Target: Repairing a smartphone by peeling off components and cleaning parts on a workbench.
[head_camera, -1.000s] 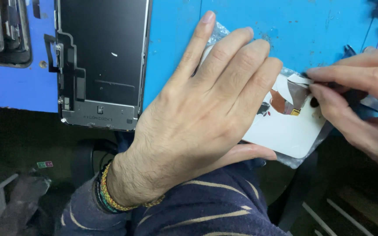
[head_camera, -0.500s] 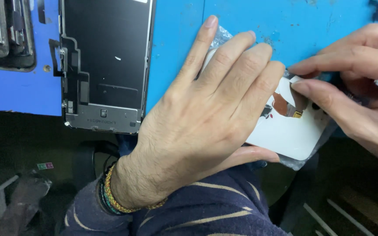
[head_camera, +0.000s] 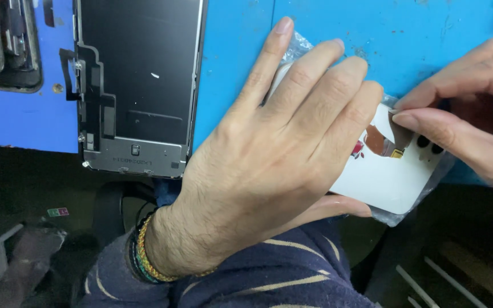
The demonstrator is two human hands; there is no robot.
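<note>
My left hand (head_camera: 269,154) lies flat, fingers spread, pressing down a white phone back panel (head_camera: 383,179) that sits in clear plastic wrap at the front edge of the blue work mat (head_camera: 235,68). Its thumb hooks under the panel's near edge. My right hand (head_camera: 475,108) comes in from the right, thumb and forefinger pinched on a small tab or film edge (head_camera: 392,111) at the panel's camera corner, where dark round lens holes and an orange-brown flex strip show. Most of the panel is hidden under my left hand.
A phone display assembly (head_camera: 138,85) lies back-up on the mat at left, its metal frame and black flex cable showing. Another dark phone part (head_camera: 4,45) sits at the far left. Below the mat edge are a dark floor and my striped sleeve (head_camera: 269,274).
My right hand has moved in over the panel's camera corner and closed thumb and forefinger there; the dark tool seen earlier is no longer visible. My left hand has stayed pressed on the panel.
</note>
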